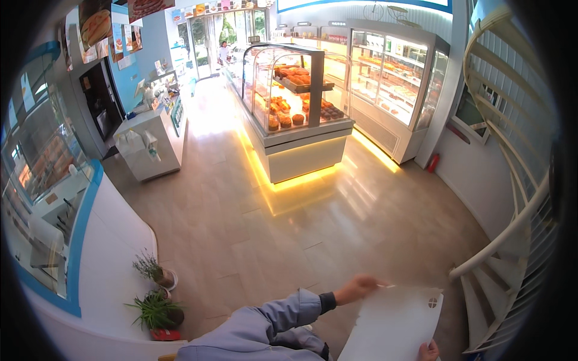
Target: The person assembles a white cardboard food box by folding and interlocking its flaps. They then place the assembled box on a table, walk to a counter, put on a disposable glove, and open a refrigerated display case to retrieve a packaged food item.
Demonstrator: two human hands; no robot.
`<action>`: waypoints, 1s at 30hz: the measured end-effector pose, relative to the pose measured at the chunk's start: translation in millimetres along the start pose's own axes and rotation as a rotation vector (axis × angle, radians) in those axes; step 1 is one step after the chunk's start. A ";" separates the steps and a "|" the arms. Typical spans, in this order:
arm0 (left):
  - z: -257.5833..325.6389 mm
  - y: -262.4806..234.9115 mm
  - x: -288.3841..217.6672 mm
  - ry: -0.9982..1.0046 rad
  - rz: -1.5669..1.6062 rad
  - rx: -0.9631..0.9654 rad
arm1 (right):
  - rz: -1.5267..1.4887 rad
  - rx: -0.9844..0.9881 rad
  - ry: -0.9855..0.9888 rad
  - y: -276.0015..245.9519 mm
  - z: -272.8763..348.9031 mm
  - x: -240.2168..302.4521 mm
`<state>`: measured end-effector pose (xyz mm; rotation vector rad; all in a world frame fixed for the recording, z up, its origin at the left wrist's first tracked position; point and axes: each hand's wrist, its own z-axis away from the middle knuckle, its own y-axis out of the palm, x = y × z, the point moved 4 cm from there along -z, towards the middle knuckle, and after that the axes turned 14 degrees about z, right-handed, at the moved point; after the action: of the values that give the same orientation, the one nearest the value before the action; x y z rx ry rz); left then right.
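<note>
As left hand (pixel 359 290) pinches smooth white sheet (pixel 392 325), right hand (pixel 428 351) gripping its edge, round corner mark (pixel 433 303)

Pastry display case (pixel 307 136) on brown floor (pixel 289 237)

Directly before us, the white sheet (pixel 391 319) blocks passage; beyond it we find open floor (pixel 277 253), bounded by potted plants (pixel 158 310) at left, display case (pixel 304 143) ahead, spiral staircase (pixel 504 242) at right.

Lit pastry case (pixel 304 133); two potted plants (pixel 155 310); spiral staircase (pixel 506 272).
</note>
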<state>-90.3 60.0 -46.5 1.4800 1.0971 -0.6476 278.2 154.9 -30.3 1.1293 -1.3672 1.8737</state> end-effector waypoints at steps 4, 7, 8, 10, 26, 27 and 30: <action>11.0 -0.9 -3.1 -0.128 0.070 -0.054 | 0.008 0.045 -0.010 7.3 -1.9 1.2; 17.4 1.1 -7.7 -0.259 0.100 -0.101 | -0.044 0.043 0.011 13.1 3.8 -7.2; 17.6 -2.9 -0.6 -0.298 0.131 -0.142 | -0.179 0.077 -0.015 22.2 -2.5 -12.4; 26.0 -13.6 -5.8 -0.361 0.100 -0.214 | -0.375 0.179 -0.023 34.7 1.4 18.1; 19.0 11.3 5.2 -0.287 0.327 -0.431 | -1.090 0.055 0.018 50.2 71.6 -25.7; 20.0 16.4 9.0 -0.292 0.333 -0.426 | -1.077 0.097 0.036 60.6 79.7 -24.3; 22.9 28.7 16.0 -0.304 0.302 -0.344 | -0.749 0.043 0.136 90.4 95.7 -7.5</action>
<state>-54.0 44.2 -52.6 1.1715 0.6912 -0.4270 237.4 35.2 -67.8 1.2757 -0.6800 1.3925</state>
